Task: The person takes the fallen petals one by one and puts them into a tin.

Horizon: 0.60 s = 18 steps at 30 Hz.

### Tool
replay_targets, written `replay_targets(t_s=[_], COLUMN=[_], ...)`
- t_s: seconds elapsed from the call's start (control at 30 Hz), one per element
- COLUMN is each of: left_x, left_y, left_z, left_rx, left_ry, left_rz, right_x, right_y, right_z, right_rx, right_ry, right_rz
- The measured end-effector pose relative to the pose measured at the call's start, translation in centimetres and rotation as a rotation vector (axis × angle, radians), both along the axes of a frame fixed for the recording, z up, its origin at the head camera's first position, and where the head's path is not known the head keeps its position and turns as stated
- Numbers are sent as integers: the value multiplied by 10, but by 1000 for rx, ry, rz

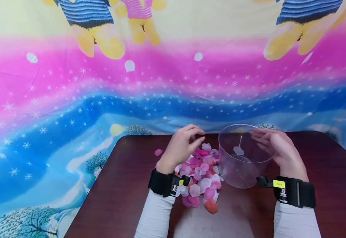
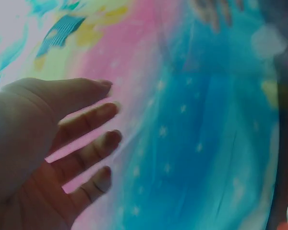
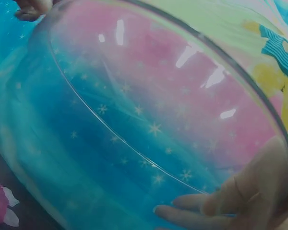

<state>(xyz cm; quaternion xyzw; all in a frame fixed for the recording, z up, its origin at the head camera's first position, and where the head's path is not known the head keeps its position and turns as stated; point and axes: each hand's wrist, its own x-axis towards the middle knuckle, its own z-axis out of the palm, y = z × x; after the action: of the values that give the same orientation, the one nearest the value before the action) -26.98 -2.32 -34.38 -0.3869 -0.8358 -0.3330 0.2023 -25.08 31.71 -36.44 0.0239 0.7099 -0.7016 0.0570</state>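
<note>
Behind the dark table (image 1: 125, 198) hangs a loud cartoon sheet (image 1: 72, 99) (bears, stars, pink and blue). Your right hand (image 1: 280, 150) grips the clear tub (image 1: 241, 158), fingers curled round its far wall, tub tilted on the table. Your left hand (image 1: 182, 145) hovers over the petals (image 1: 201, 175) just left of it, fingers loose, holding nothing.

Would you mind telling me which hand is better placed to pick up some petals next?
The left hand: it hovers empty, fingers loosely curled, right above the petal pile. The right hand is occupied, holding the clear container by its side.
</note>
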Motion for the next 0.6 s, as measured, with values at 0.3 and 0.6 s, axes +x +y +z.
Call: replay_targets(t_s=[0.3, 0.6], left_x=[-21, -32], left_y=[-49, -58], left_z=[-29, -48], left_rx=[-183, -256], left_ry=[-225, -392], left_rz=[186, 271], right_x=[0, -3], right_y=[5, 3], right_z=[-5, -7], right_rx=[51, 6], right_ry=[53, 116], right_rz=[19, 40])
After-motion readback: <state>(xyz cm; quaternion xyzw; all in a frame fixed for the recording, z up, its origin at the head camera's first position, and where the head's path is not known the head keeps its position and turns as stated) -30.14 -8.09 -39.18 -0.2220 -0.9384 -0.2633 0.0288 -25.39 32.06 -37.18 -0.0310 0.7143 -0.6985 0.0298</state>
